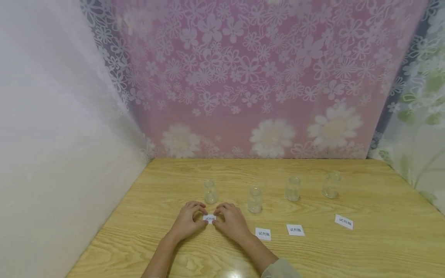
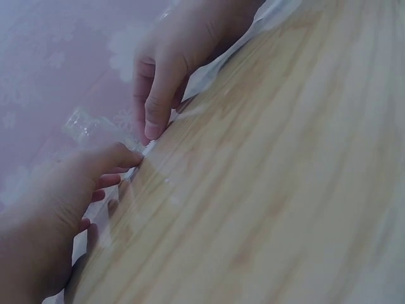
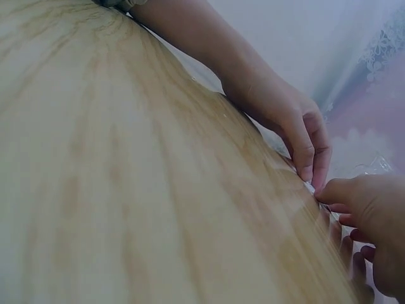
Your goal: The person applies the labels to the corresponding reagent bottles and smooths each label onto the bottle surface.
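"Two hands, the left hand point(image 1: 187, 221) and the right hand point(image 1: 232, 221), are holding what?"

"Their curled fingers point(image 1: 195, 204) are pinching opposite ends of the leftmost card point(image 1: 209, 219)."

"Where is it sitting?"

"It's sitting level with the bench point(image 1: 128, 231), just in front of the leftmost glass jar point(image 1: 210, 192); three more cards point(image 1: 295, 230) are lying rightward."

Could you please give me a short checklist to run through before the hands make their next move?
1. Card held at both ends: ok, left hand and right hand grip it.
2. Its written side showing: ok, facing up.
3. Card flat on the table: cannot tell, the fingers hide its ends.
4. Leftmost jar upright: ok, standing just beyond the card.
5. Loose cards lined up evenly: not ok, the far-right card lies slanted.
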`<state>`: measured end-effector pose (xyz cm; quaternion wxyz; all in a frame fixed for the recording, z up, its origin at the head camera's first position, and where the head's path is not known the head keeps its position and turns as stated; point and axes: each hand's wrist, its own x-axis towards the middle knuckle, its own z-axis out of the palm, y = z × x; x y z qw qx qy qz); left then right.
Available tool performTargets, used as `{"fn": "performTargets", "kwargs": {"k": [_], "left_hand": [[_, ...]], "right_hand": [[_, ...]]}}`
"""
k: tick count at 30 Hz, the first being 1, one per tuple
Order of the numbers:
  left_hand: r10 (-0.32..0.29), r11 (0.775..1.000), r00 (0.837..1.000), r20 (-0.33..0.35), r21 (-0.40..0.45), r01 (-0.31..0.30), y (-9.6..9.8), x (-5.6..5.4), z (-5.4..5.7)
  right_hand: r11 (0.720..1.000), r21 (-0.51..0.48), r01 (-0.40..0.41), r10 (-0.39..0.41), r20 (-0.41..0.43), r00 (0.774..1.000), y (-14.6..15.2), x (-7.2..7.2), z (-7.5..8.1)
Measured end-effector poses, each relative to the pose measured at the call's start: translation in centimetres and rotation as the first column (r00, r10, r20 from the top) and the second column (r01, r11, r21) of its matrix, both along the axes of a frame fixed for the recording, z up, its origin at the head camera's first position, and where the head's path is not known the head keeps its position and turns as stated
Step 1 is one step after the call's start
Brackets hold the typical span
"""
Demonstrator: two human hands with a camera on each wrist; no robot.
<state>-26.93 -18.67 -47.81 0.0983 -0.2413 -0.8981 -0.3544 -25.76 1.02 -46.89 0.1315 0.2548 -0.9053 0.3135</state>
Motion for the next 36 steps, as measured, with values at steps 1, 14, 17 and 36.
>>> {"fn": "performTargets", "kwargs": {"k": [1, 14, 17, 36], "left_hand": [[0.0, 1.0, 1.0, 0.001, 0.001, 0.0, 0.0, 0.1, 0.0], [-0.025, 0.999, 1.0, -0.014, 0.033, 0.026, 0.2, 0.3, 0.4], [-0.027, 0.997, 0.999, 0.024, 0.074, 0.025, 0.3, 0.3, 0.5], [-0.138, 0.909, 0.969, 0.206, 0.414, 0.042, 1.3, 1.7, 3.3]], "right_hand": [[1.0, -0.017, -0.001, 0.001, 0.016, 1.0, 0.0, 0.0, 0.0], [0.994, -0.11, -0.019, 0.027, 0.072, 0.997, 0.1, 0.0, -0.2], [0.994, -0.105, -0.016, 0.024, 0.07, 0.997, 0.0, -0.1, -0.2], [0.895, -0.446, 0.014, 0.052, 0.136, 0.989, -0.3, -0.4, 0.1]]}}
